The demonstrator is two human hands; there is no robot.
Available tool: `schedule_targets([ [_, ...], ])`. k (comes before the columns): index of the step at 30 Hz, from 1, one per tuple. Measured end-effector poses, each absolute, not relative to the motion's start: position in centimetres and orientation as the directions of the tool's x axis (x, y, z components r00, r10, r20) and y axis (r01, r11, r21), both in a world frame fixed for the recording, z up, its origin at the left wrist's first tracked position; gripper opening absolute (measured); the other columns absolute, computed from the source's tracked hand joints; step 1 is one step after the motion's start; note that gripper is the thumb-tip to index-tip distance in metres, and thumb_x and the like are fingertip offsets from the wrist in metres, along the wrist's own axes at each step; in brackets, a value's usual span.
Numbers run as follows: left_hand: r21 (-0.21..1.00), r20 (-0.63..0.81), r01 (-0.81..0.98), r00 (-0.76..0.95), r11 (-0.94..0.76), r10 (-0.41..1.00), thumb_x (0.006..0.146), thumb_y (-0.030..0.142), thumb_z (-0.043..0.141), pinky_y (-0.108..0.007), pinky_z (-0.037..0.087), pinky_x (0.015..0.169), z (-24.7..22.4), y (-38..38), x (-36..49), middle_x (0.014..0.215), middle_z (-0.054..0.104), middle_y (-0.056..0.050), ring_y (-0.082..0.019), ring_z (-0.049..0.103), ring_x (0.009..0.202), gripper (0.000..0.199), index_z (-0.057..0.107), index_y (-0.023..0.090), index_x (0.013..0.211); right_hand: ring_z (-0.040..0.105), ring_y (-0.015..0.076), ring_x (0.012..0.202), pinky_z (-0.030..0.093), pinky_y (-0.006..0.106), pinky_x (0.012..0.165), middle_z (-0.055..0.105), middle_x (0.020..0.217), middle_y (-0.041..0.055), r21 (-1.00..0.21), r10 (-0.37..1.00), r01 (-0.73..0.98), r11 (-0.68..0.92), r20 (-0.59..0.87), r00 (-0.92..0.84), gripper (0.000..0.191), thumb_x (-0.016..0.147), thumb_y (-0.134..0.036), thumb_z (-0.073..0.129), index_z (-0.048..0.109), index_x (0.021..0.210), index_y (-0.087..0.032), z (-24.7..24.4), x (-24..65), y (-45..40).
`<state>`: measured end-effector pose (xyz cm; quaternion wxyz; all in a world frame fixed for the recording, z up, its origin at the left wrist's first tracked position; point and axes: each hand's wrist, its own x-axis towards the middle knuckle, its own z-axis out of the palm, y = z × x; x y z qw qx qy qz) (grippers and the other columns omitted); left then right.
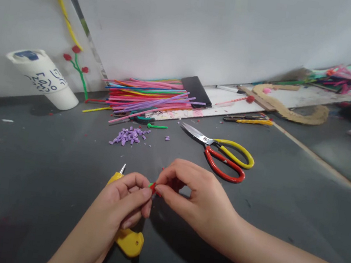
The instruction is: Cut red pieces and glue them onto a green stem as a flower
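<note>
Behind left hand (124,207): glue gun (130,242), partly hidden | beyond right hand (199,196): scissors (207,141)

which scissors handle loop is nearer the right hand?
The red loop, lying just beyond the right hand; the yellow loop lies farther off, on the red one's far side.

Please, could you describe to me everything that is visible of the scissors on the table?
The scissors have short, pointed, shiny blades that look like metal, lying together or nearly so, joined at a round pivot. Their two large loop handles look plastic-coated: one yellow, one red, the red nearer the person. They lie on the dark table, beyond the right hand, tips pointing away and to the left. No hand touches them.
</note>
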<state>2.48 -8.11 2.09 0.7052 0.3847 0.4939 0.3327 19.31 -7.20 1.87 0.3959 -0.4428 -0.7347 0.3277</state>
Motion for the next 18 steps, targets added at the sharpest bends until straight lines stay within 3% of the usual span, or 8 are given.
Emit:
schedule_targets([
  [5, 0.858, -0.433, -0.159, 0.289, 0.489, 0.854, 0.082, 0.026, 0.061, -0.020, 0.014, 0.045, 2.28, -7.97, 2.26, 0.053, 0.055, 0.007, -0.001, 0.020, 0.040, 0.016, 0.057, 0.015, 0.072, 0.054, 0.0110, 0.062, 0.044, 0.022, 0.056, 0.058, 0.071, -0.0016, -0.876, 0.932, 0.341, 0.340, 0.265, -0.247, 0.007, 0.078, -0.009, 0.061, 0.060, 0.079, -0.016, 1.59, 19.34, -7.23],
  [11, 0.824, -0.418, -0.253, 0.332, 0.507, 0.846, 0.081, 0.024, 0.063, -0.017, 0.015, 0.044, 2.48, -8.22, 2.42, 0.052, 0.057, 0.006, -0.001, 0.020, 0.039, 0.012, 0.059, 0.014, 0.075, 0.051, 0.0110, 0.065, 0.042, 0.022, 0.059, 0.053, 0.072, -0.0002, -0.696, 0.793, 0.379, 0.609, 0.533, -0.296, 0.008, 0.083, -0.010, 0.057, 0.057, 0.077, -0.015, 1.62, 19.23, -7.81],
  [18, 0.823, -0.419, -0.248, 0.344, 0.512, 0.840, 0.079, 0.024, 0.065, -0.016, 0.015, 0.044, 2.33, -8.31, 2.56, 0.053, 0.058, 0.005, -0.001, 0.021, 0.039, 0.012, 0.059, 0.014, 0.076, 0.051, 0.0112, 0.065, 0.042, 0.022, 0.059, 0.055, 0.073, 0.0014, -0.661, 0.776, 0.406, 0.631, 0.550, -0.309, 0.009, 0.086, -0.012, 0.055, 0.059, 0.078, -0.013, 1.59, 18.97, -8.17],
])
